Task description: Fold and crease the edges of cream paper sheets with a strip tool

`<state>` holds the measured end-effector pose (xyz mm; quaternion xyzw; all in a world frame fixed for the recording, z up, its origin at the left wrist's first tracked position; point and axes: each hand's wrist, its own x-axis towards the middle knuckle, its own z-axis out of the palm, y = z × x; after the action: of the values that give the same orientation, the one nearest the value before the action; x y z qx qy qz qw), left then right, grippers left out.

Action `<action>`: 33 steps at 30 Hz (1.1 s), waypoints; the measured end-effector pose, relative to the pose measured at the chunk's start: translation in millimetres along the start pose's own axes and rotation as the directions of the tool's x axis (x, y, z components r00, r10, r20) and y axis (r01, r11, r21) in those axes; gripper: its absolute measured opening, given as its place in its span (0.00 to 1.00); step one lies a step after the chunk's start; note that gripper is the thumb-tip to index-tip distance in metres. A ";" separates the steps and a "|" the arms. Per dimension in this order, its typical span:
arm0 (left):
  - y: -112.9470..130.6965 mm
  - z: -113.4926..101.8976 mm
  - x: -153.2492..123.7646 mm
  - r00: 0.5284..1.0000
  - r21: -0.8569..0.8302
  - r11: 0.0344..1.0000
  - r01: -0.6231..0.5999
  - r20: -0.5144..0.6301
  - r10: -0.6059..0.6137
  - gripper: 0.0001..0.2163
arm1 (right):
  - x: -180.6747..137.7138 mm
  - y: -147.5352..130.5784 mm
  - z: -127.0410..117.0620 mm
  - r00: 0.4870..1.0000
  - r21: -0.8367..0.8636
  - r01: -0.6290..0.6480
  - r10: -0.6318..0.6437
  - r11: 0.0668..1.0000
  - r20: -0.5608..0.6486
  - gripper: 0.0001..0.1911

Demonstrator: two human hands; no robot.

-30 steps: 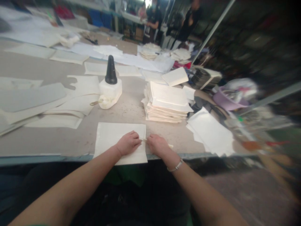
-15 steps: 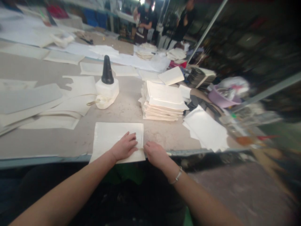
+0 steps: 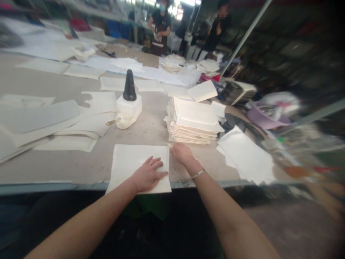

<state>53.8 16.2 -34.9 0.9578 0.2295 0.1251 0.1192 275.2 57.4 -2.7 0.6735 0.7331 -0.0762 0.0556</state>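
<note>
A pale cream sheet point(image 3: 129, 162) lies flat at the table's front edge, its near edge jutting slightly over it. My left hand point(image 3: 149, 175) rests on the right half of this sheet, palm down with fingers spread. At the sheet's far right corner is my right hand point(image 3: 182, 154), its fingers pinched together. A small pale bit shows at those fingertips, too blurred to name. Just beyond the right hand stands a thick stack of cream pieces point(image 3: 194, 118). A white container point(image 3: 129, 111) with a black cone-shaped top point(image 3: 129, 86) stands beyond the sheet.
Large cut sheets point(image 3: 45, 118) overlap at the left. White sheets point(image 3: 245, 153) lie at the right, near a purple basin point(image 3: 266, 115). A row of pale pieces point(image 3: 83, 71) crosses the table point(image 3: 151, 129). Two people point(image 3: 160, 32) stand beyond the far side.
My right hand has moved away from me along the sheet's right edge, from near its front corner to its far corner. My left hand stays on the sheet. The view has shifted slightly.
</note>
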 end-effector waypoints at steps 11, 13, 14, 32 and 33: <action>2.9 0.6 0.6 1.000 -0.002 1.000 0.016 -0.027 -0.016 0.13 | -11.1 -9.4 5.7 0.995 -0.046 0.094 -0.093 0.995 0.029 0.13; 3.3 0.7 0.8 1.000 0.006 1.000 0.010 -0.026 -0.009 0.13 | -24.3 -11.3 6.8 0.991 -0.052 0.129 -0.127 0.990 0.037 0.12; 3.3 1.1 0.7 1.000 0.011 1.000 0.006 -0.027 -0.005 0.13 | -31.7 -12.5 7.5 0.989 -0.053 0.147 -0.145 0.988 0.042 0.12; 1.9 2.8 -1.1 0.999 0.022 1.000 -0.022 -0.028 0.023 0.12 | -4.4 -7.4 3.2 0.999 -0.041 0.010 -0.009 0.999 0.038 0.16; 1.6 3.3 -1.3 0.999 0.017 1.000 -0.024 -0.033 0.025 0.12 | 1.3 -8.0 2.9 0.999 -0.042 0.011 -0.010 0.999 0.038 0.16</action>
<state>54.3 13.6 -37.9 0.9594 0.2207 0.1403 0.1058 267.1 57.6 -5.5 0.6667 0.7370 -0.0736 0.0833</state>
